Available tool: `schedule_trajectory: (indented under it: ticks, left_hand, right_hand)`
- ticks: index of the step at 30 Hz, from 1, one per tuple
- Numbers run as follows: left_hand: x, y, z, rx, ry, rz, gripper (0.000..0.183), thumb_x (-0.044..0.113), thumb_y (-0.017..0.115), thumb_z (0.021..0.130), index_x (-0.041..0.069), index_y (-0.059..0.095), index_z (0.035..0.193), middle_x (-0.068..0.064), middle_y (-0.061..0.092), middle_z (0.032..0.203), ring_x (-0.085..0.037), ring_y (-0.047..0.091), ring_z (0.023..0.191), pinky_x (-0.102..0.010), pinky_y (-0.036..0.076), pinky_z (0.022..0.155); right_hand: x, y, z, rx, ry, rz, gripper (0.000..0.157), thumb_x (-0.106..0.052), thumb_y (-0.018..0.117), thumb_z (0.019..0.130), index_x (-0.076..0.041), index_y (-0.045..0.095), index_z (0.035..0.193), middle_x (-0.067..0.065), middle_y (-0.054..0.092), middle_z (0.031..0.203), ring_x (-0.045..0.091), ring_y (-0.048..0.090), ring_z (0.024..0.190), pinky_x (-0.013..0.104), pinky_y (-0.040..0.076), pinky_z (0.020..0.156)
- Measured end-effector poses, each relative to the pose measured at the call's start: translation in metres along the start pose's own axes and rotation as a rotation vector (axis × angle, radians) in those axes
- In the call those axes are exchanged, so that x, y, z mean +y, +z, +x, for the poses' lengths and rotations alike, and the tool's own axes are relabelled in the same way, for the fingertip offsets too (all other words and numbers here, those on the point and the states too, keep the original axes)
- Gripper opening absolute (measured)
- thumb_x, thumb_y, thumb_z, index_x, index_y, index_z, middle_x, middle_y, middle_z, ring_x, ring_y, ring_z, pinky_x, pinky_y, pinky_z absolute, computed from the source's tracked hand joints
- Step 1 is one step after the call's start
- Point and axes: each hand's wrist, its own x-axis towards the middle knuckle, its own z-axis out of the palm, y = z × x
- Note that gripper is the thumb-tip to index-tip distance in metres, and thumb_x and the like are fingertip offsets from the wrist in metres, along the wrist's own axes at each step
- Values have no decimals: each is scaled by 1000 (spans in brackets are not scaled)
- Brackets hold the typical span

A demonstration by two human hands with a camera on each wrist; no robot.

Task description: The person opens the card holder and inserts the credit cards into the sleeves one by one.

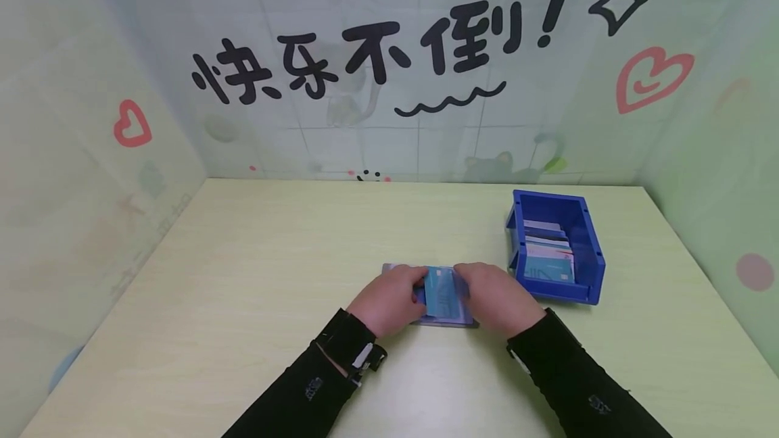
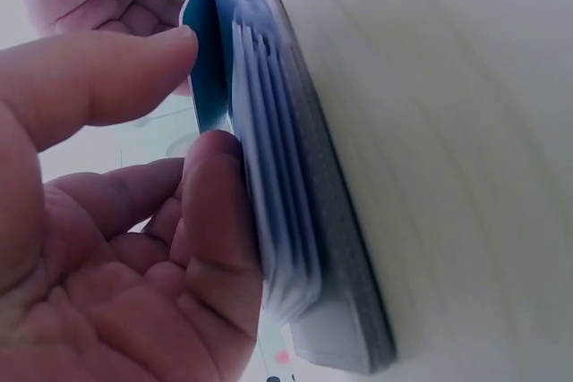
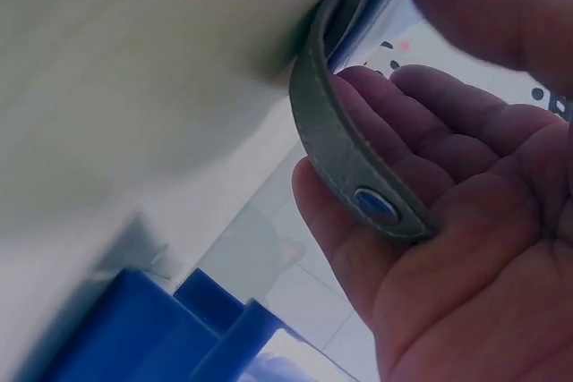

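A grey card holder (image 1: 447,322) with purplish clear sleeves lies open on the table, a blue bank card (image 1: 441,293) over its sleeves. At the holder's left side, my left hand (image 1: 392,299) pinches the card's edge. In the left wrist view, the thumb touches the blue card (image 2: 208,60) and a finger lies against the stacked sleeves (image 2: 273,185). My right hand (image 1: 496,295) holds the holder's right edge. Seen from the right wrist, a grey strap with a snap button (image 3: 345,154) rests along its fingers; the thumb tip is blurred.
Right of my right hand stands a blue plastic bin (image 1: 590,249) with several cards (image 1: 548,252) upright inside. The pale wooden table (image 1: 274,249) is bordered by printed cloth walls at the back and both sides.
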Motion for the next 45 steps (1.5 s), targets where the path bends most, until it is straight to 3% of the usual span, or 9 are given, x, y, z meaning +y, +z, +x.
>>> schedule_trajectory:
  ticks: [5, 8, 11, 22, 29, 35, 39, 45]
  left_hand:
    - [2, 2, 0, 10, -18, 10, 60, 13, 74, 94, 3, 55, 151, -11, 66, 136, -19, 63, 107, -34, 55, 94]
    - [3, 3, -1, 12, -13, 9, 61, 14, 74, 95, 5, 54, 152, -11, 64, 145, -20, 64, 123, -40, 53, 108]
    - [3, 4, -2, 12, -6, 9, 61, 14, 74, 96, 6, 54, 153, -11, 62, 149, -22, 62, 132, -43, 50, 113]
    - [4, 6, -1, 2, -6, 34, 64, 17, 75, 98, 8, 50, 156, -10, 57, 154, -24, 58, 139, -42, 47, 117]
    - [7, 5, -2, -8, 1, 64, 66, 19, 76, 97, 9, 50, 157, -8, 57, 156, -24, 55, 143, -42, 46, 117]
    - [6, 6, -3, -17, 7, 96, 65, 23, 73, 99, 11, 49, 158, -7, 55, 158, -23, 53, 145, -42, 45, 119]
    - [7, 6, -3, -20, 0, 111, 62, 22, 71, 101, 11, 49, 158, -6, 55, 158, -23, 52, 146, -42, 45, 119]
    - [7, 6, -4, -10, -5, 119, 61, 22, 73, 100, 11, 51, 156, -7, 56, 156, -21, 55, 141, -41, 46, 117]
  right_hand:
    - [1, 1, 1, 4, 17, 2, 42, -9, 58, 107, 6, 55, 146, 22, 65, 143, 39, 64, 132, 53, 50, 112]
    - [1, 1, 2, -3, 29, 11, 45, -10, 59, 106, 6, 53, 148, 23, 63, 145, 39, 62, 134, 53, 49, 112]
    - [1, 2, 3, -6, 34, 21, 49, -8, 63, 104, 7, 52, 149, 24, 63, 145, 39, 62, 134, 53, 49, 112]
    - [3, 3, 3, -51, 42, 82, 63, -10, 69, 100, 5, 43, 155, 24, 61, 147, 39, 61, 134, 54, 48, 113]
    - [6, 2, 2, -30, 8, 116, 65, -10, 69, 100, 7, 41, 156, 25, 62, 144, 39, 63, 130, 55, 50, 111]
    - [9, 2, 2, -39, 32, 137, 65, -12, 67, 103, 5, 37, 158, 24, 55, 153, 39, 58, 138, 57, 46, 114]
    - [9, 0, 1, 7, 36, 119, 62, -13, 65, 103, 5, 40, 156, 24, 56, 151, 41, 56, 139, 58, 44, 116]
    - [7, -4, 2, 6, 81, 156, 55, -13, 61, 104, 3, 44, 154, 18, 69, 132, 30, 68, 117, 55, 52, 108]
